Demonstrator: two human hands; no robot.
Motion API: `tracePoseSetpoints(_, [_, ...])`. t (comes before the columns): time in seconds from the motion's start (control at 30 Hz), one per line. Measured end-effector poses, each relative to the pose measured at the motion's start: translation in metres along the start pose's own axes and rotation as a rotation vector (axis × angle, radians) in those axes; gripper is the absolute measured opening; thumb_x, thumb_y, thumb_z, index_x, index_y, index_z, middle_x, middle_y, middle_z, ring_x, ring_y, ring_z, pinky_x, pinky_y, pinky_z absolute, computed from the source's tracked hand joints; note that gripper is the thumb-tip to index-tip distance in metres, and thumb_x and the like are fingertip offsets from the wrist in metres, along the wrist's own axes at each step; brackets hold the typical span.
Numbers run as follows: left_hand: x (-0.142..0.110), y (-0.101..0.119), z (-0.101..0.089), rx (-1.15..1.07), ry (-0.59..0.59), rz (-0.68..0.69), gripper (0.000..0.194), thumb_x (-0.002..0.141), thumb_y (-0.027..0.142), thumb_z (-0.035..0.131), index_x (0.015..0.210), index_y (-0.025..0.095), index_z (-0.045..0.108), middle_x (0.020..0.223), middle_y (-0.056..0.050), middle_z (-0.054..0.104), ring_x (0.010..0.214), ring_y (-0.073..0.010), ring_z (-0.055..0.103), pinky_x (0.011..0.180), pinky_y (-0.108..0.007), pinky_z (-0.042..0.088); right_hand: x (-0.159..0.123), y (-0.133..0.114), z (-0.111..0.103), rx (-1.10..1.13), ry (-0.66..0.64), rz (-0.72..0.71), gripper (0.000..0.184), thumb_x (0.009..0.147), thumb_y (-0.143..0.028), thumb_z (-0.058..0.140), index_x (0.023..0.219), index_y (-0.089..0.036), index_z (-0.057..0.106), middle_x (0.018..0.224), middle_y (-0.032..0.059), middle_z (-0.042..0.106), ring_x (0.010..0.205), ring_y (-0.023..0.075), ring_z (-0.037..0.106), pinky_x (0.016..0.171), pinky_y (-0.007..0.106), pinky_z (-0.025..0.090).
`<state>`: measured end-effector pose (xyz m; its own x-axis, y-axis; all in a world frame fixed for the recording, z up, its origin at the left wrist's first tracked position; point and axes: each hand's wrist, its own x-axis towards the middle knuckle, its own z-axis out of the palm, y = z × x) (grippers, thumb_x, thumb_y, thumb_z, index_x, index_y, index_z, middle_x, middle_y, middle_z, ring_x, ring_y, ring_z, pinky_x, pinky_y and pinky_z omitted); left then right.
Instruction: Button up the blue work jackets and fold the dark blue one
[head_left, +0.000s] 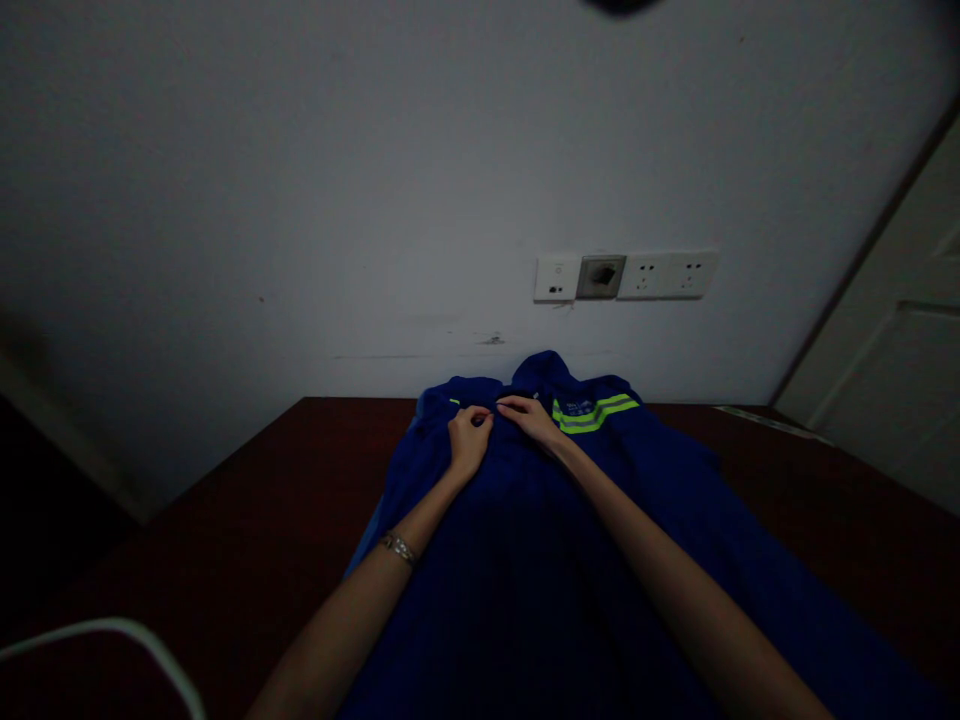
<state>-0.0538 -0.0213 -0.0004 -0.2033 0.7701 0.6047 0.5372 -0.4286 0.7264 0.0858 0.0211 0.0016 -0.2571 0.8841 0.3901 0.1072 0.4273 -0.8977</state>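
Blue jacket (637, 500) lying near the wall (375, 200), both hands (470, 446) pinching its upper front, dark-red tabletop (277, 480) beyond both side edges

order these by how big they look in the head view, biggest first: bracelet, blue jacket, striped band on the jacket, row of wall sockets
1. blue jacket
2. row of wall sockets
3. striped band
4. bracelet
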Motion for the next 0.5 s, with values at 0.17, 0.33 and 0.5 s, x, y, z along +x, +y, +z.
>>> tracePoseSetpoints(0.17, [-0.0017, 0.001, -0.0001, 0.01, 0.004, -0.021, 0.007, 0.07, 0.015, 0.06, 0.072, 0.016, 0.067, 0.069, -0.002, 0.063, 0.065, -0.0119, 0.057, 0.068, -0.024, 0.045, 0.0001, -0.0036, -0.0028, 0.006, -0.015, 0.045, 0.026, 0.068, -0.039, 0.059, 0.079, -0.018, 0.07, 0.085, 0.0031, 0.068, 0.083, 0.0184, 0.059, 0.08, 0.031, 0.042])
tracePoseSetpoints(0.33, [-0.0026, -0.0008, 0.0007, -0.017, -0.005, -0.035, 0.007, 0.07, 0.014, 0.06, 0.071, 0.016, 0.067, 0.07, -0.002, 0.065, 0.066, -0.0122, 0.058, 0.067, -0.024, 0.045, 0.0018, -0.0057, -0.0049, -0.034, -0.016, 0.103, 0.026, 0.069, -0.034, 0.052, 0.075, -0.017, 0.071, 0.071, 0.0024, 0.067, 0.073, 0.0163, 0.058, 0.072, 0.029, 0.043])
tracePoseSetpoints(0.5, [-0.0033, -0.0035, 0.0006, -0.024, -0.024, -0.023, 0.007, 0.07, 0.016, 0.06, 0.071, 0.016, 0.067, 0.07, -0.002, 0.066, 0.067, -0.0128, 0.059, 0.067, -0.024, 0.044, 0.0008, 0.0008, -0.0055, -0.063, -0.073, 0.026, 0.024, 0.064, -0.03, 0.056, 0.079, -0.017, 0.07, 0.064, 0.0002, 0.064, 0.062, 0.0145, 0.055, 0.062, 0.027, 0.044])
